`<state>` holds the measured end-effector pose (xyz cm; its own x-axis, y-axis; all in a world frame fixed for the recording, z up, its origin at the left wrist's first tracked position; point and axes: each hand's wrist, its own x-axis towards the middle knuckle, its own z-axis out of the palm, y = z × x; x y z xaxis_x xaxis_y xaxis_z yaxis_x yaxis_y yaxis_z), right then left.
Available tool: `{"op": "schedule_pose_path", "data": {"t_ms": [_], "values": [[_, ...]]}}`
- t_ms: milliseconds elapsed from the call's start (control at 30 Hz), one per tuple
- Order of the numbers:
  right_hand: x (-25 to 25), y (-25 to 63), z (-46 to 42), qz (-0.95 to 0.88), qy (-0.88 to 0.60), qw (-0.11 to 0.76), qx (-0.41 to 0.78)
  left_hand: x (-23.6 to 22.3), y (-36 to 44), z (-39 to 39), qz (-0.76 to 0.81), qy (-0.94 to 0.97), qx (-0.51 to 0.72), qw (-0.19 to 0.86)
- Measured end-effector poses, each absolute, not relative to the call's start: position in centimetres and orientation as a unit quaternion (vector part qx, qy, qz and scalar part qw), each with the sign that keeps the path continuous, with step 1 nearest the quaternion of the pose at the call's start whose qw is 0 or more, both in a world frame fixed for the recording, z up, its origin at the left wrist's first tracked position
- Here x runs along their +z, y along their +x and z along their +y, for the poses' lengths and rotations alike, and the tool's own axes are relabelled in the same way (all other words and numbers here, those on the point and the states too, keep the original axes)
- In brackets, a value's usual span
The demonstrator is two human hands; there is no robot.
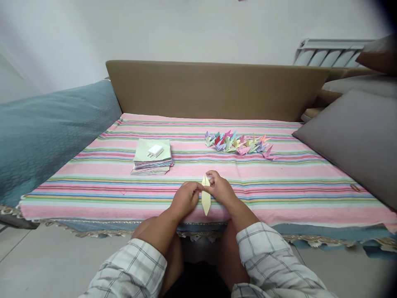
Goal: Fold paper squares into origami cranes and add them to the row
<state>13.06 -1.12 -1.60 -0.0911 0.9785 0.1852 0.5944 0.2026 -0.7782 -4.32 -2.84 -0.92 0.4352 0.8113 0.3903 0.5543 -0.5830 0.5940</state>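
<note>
A pale yellow piece of folded origami paper point(206, 202), long and narrow with pointed ends, stands out between my hands near the front of the striped cloth. My left hand point(187, 196) pinches its left edge around the middle. From the other side, my right hand point(221, 187) grips the upper half, thumb across the front and fingers near the top tip. A slit runs down from that upper tip. Parts of the paper's edges are hidden by my fingers.
To the left, a stack of square paper sheets point(145, 166) carries a white plug adapter point(155, 150). Several colourful folded paper cranes point(229, 144) sit beyond my right hand. A grey cushion point(353, 132) lies at right, a brown backrest point(217, 91) behind.
</note>
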Motion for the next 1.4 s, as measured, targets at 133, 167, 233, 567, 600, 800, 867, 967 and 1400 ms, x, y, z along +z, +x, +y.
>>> {"op": "schedule_pose_path", "data": {"t_ms": [133,167,233,567,600,800,867,967,1400], "values": [[-1.9,13.1,-1.6,-0.725,-0.572,0.360,0.134,-1.1,-4.2,-2.9,0.421,0.833,0.307,0.187],[-1.9,13.2,-1.7,-0.736,-0.562,0.356,0.127,-1.1,-4.1,-2.9,0.424,0.835,0.299,0.184],[-1.9,13.6,-2.1,-0.760,-0.526,0.355,0.137,-1.0,-4.1,-2.9,0.425,0.841,0.283,0.178],[-1.8,16.3,-4.9,-0.834,-0.399,0.353,0.140,-0.6,-4.5,-2.6,0.356,0.878,0.264,0.182],[-1.9,16.3,-4.9,-0.837,-0.398,0.349,0.137,-0.7,-4.6,-2.5,0.351,0.879,0.263,0.184],[-2.1,16.2,-4.6,-0.836,-0.412,0.342,0.117,-0.8,-4.8,-2.3,0.345,0.883,0.258,0.188],[-2.1,16.1,-4.6,-0.835,-0.415,0.340,0.119,-0.7,-4.7,-2.3,0.347,0.882,0.257,0.187],[-1.9,15.9,-4.8,-0.831,-0.423,0.340,0.120,-0.6,-4.5,-2.3,0.349,0.882,0.259,0.184],[-2.0,15.5,-5.2,-0.822,-0.445,0.334,0.121,-1.0,-3.9,-2.3,0.362,0.882,0.264,0.146]]}}
